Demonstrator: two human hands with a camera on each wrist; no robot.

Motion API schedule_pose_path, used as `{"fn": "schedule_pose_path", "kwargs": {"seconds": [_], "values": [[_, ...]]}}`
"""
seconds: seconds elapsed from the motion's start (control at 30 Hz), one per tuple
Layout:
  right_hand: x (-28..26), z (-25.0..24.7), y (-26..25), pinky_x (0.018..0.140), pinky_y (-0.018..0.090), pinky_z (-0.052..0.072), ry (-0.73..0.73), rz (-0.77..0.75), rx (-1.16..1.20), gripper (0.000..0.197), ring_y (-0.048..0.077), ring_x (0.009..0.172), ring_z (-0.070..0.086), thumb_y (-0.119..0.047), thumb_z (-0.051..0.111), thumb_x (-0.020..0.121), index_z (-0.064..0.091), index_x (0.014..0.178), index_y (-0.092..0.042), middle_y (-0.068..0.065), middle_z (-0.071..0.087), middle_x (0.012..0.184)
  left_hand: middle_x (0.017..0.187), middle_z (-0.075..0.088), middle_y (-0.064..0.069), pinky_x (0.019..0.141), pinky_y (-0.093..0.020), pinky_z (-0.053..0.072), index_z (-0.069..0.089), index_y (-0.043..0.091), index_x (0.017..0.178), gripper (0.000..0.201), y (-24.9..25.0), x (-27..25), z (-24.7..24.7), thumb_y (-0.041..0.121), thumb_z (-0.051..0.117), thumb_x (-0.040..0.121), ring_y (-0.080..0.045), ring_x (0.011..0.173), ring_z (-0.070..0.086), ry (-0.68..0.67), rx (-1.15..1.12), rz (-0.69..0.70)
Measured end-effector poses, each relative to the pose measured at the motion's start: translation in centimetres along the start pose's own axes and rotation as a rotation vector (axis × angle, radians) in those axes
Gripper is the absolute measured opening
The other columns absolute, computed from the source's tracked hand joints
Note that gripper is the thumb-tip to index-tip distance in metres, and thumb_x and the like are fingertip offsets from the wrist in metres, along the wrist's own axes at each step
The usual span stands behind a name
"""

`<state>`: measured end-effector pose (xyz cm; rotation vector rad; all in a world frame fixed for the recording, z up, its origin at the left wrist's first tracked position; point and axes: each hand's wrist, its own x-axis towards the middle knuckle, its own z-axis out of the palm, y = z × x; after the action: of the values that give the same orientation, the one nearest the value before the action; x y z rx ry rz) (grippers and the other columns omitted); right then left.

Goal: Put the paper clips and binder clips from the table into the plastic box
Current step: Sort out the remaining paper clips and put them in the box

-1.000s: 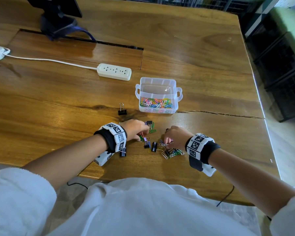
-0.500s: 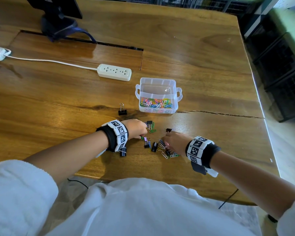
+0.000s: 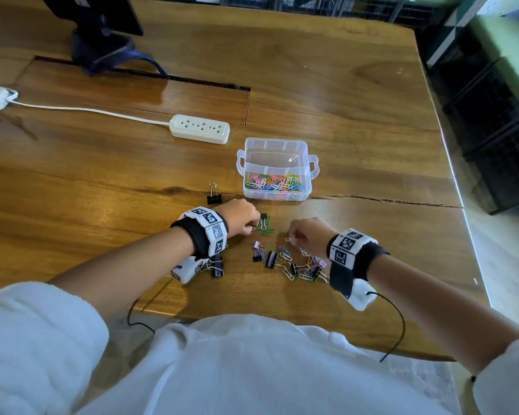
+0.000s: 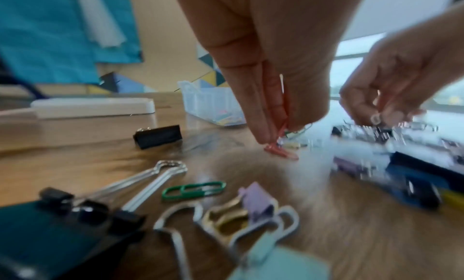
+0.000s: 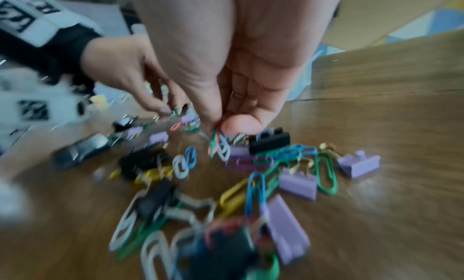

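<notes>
Head view shows the plastic box (image 3: 275, 172) on the wooden surface (image 3: 357, 121), with its lid off and many bright paper clips in its near part. Near it, a loose heap of paper clips and binder clips (image 3: 294, 263) lies on the surface between the two hands. The left hand (image 3: 241, 216) sits just left of the heap; its fingers are pressed together and pinch a pink paper clip (image 4: 280, 152) that touches the surface. The right hand (image 3: 307, 236) is above the right side of the heap, and its thumb and fingers pinch a few paper clips (image 5: 218, 145) that hang down. One black binder clip (image 3: 214, 196) stands alone, left of the box. A white power strip (image 3: 200, 129) lies farther away to the left, with a dark monitor stand (image 3: 101, 46) far behind it.
</notes>
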<state>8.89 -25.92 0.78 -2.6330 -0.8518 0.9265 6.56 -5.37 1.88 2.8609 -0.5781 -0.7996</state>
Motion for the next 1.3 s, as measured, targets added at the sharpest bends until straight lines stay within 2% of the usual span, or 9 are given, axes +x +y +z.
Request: {"fn": "schedule_pose_path", "kwargs": {"seconds": [0.13,0.2,0.33,0.4,0.47,0.7,0.93,1.07,1.3], "values": [[2.1,-3.3,0.2,0.054,0.011,0.034,0.162,0.072,0.065,0.004,0.011,0.076,0.053,-0.017,0.053,0.091,0.057,0.091,-0.016,-0.001,0.06,0.09,0.108,0.069,-0.01,0.086,-0.032,0.051,0.066,0.007,0.106,0.02,-0.9,0.0,-1.4,0.017,0.059,0.09,-0.023,0.098,0.063,0.228,-0.273,-0.088],[3.2,-5.1,0.3,0.052,0.01,0.034,0.239,0.102,0.118,0.008,0.01,0.074,0.053,-0.017,0.054,0.091,0.059,0.095,-0.014,-0.004,0.057,0.089,0.109,0.068,-0.009,0.087,-0.031,0.05,0.067,0.007,0.106,0.021,-1.3,0.3,-2.4,0.018,0.061,0.089,-0.023,0.099,0.063,0.297,-0.323,-0.123],[5.3,-7.8,0.9,0.064,0.029,0.055,0.401,0.152,0.272,0.006,0.011,0.059,0.059,-0.016,0.058,0.088,0.056,0.082,-0.018,-0.003,0.062,0.083,0.109,0.07,-0.009,0.084,-0.029,0.049,0.068,0.008,0.107,0.021,-1.9,1.4,-4.6,0.017,0.062,0.088,-0.024,0.097,0.064,0.396,-0.373,-0.169],[6.1,-8.3,1.3,0.073,0.035,0.057,0.434,0.199,0.331,0.012,0.007,0.053,0.061,-0.017,0.06,0.087,0.055,0.076,-0.02,-0.001,0.067,0.078,0.107,0.071,-0.009,0.083,-0.029,0.049,0.068,0.008,0.105,0.019,-2.1,2.0,-5.3,0.015,0.063,0.088,-0.023,0.095,0.065,0.428,-0.393,-0.192],[6.6,-8.4,1.3,0.076,0.034,0.056,0.448,0.239,0.371,0.008,0.014,0.06,0.066,-0.018,0.061,0.087,0.056,0.081,-0.018,0.004,0.071,0.083,0.106,0.071,-0.009,0.083,-0.027,0.049,0.069,0.008,0.103,0.018,-2.2,2.5,-5.7,0.014,0.063,0.087,-0.023,0.095,0.065,0.448,-0.406,-0.203],[6.1,-8.0,1.7,0.08,0.038,0.058,0.459,0.276,0.546,0.01,0.029,0.075,0.071,-0.007,0.062,0.084,0.067,0.093,-0.006,0.009,0.07,0.095,0.11,0.071,-0.007,0.087,-0.027,0.046,0.071,0.007,0.104,0.019,-2.4,3.5,-6.1,0.01,0.058,0.089,-0.022,0.103,0.064,0.395,-0.379,-0.221],[5.0,-7.6,1.0,0.072,0.028,0.055,0.441,0.169,0.383,0.012,0.018,0.073,0.067,-0.014,0.064,0.082,0.071,0.092,-0.013,0.001,0.07,0.089,0.109,0.072,-0.01,0.09,-0.028,0.046,0.072,0.006,0.105,0.024,-2.3,3.9,-6.2,0.004,0.052,0.092,-0.023,0.103,0.065,0.387,-0.416,-0.222],[4.3,-6.7,-0.2,0.068,0.023,0.045,0.448,0.076,0.222,0.014,0.013,0.066,0.055,-0.012,0.065,0.077,0.066,0.089,-0.018,-0.005,0.062,0.082,0.11,0.071,-0.006,0.085,-0.025,0.046,0.07,0.009,0.107,0.023,-1.9,3.2,-5.7,0.007,0.052,0.092,-0.02,0.101,0.064,0.411,-0.438,-0.168],[3.2,-2.9,-2.2,0.083,0.025,0.045,0.066,-0.025,-0.101,0.017,0.009,0.086,0.048,-0.019,0.061,0.082,0.062,0.099,-0.02,-0.007,0.056,0.098,0.103,0.066,-0.005,0.077,-0.026,0.04,0.067,0.011,0.1,0.016,-1.1,0.3,-2.4,0.013,0.054,0.09,-0.022,0.099,0.06,0.092,-0.1,0.028]]}}
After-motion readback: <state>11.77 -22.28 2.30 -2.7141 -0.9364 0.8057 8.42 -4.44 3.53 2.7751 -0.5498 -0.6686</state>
